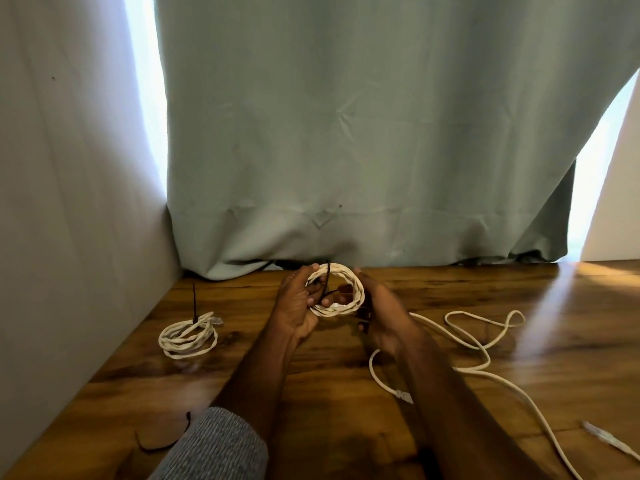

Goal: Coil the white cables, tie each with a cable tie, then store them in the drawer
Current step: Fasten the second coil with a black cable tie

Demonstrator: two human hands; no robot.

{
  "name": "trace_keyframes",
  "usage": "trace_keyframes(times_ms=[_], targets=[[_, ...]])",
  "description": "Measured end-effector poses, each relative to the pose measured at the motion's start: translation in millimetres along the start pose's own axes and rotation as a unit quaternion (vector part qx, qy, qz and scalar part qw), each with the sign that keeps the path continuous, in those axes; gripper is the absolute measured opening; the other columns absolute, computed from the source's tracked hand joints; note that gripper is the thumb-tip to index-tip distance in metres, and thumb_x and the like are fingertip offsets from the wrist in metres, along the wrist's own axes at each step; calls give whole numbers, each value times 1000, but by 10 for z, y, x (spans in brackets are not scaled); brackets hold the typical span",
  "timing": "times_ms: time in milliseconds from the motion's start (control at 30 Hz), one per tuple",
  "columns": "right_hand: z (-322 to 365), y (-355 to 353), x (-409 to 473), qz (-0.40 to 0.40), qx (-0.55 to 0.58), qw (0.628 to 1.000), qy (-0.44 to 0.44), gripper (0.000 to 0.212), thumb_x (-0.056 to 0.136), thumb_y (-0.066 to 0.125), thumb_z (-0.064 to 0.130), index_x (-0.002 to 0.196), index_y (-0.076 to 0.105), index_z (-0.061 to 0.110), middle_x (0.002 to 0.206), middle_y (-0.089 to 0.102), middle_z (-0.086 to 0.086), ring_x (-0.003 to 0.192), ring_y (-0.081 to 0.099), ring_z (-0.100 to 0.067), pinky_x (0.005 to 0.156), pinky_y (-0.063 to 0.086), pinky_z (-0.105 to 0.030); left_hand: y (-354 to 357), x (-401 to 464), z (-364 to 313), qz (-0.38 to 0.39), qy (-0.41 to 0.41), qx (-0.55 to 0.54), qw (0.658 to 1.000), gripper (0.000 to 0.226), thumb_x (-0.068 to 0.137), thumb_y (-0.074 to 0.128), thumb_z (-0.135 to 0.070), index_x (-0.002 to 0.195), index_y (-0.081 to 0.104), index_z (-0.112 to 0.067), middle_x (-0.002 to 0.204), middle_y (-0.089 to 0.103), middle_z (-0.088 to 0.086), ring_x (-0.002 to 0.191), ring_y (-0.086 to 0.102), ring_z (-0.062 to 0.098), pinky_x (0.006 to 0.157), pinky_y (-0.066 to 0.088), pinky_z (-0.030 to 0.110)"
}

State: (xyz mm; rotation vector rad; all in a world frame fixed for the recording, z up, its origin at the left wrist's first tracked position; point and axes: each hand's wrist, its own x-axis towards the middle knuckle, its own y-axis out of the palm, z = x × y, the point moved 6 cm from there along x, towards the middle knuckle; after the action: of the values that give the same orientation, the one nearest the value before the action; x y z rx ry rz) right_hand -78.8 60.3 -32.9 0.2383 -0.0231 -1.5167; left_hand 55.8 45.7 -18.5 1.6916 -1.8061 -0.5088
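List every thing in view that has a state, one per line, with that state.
Held coil: wound, held up off the table in both hands.
Black tie: across the held coil, whether fastened cannot be told.
Left coil: wound, tied, lying on the table, tie tail upright.
Loose cable: uncoiled, sprawled on the table.
Left hand: grips the held coil.
Right hand: grips the held coil.
Curtain: drawn.

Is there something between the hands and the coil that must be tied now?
Nothing visible: the left hand and right hand both hold the coil directly, with a black cable tie at it. No drawer is in view.
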Motion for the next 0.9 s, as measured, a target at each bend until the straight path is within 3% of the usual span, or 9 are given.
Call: trace_keyframes(times_ms=[67,133,200,267,400,567,733,900], targets=[[-10,4,-1,25,22,999,6,32,96,57,45,96,75,19,74,70,2,66,53,-13,57,31,-29,15,-10,21,6,-9,-1,1000,21,95,51,-14,76,53,-5,39,37,0,36,29,14,47,37,21],[-11,-38,3,14,18,1000,3,30,96,60,42,90,76,18,75,73,3,69,57,-13,61,34,-30,14,-12,15,6,-8,5,1000,20,95,50,-13,77,53,-4,41,41,0,36,29,13,45,35,21],[36,-102,-22,-32,-8,999,-24,31,96,64,42,85,77,16,81,77,1,80,64,-16,72,38,-34,-3,-8,0,5,-6,14,1000,21,96,49,-10,76,52,-5,48,49,3,34,28,9,41,33,19],[139,-207,-50,-101,-34,991,-86,33,97,64,41,80,76,15,77,76,2,79,64,-15,72,41,-32,15,-27,4,27,-20,36,999,19,96,48,-9,79,53,-4,54,51,6,31,27,6,38,33,18],[258,-359,-37,-154,-39,974,-159,29,97,63,40,80,77,21,85,74,5,89,63,-15,80,47,-34,110,-104,58,94,-52,112,988,27,98,46,-7,72,50,0,43,45,0,30,26,5,39,31,19],[247,-374,-2,-130,-29,977,-166,37,101,59,36,89,75,5,68,67,-3,57,57,-12,45,41,-18,192,-158,134,125,-74,182,972,29,97,48,-4,70,53,1,42,43,3,30,27,6,39,31,19],[277,-270,50,-114,-43,972,-199,36,95,69,35,75,72,5,54,59,-2,47,52,-12,50,44,-23,279,-209,240,162,-89,216,959,32,97,48,-4,66,57,-1,45,46,4,31,28,6,39,33,19],[264,-239,78,-58,6,985,-164,36,89,75,38,73,69,7,53,53,-5,44,47,-13,49,43,-24,262,-191,263,161,-81,220,959,35,97,49,-5,64,61,-4,48,47,5,32,29,6,40,33,19]])
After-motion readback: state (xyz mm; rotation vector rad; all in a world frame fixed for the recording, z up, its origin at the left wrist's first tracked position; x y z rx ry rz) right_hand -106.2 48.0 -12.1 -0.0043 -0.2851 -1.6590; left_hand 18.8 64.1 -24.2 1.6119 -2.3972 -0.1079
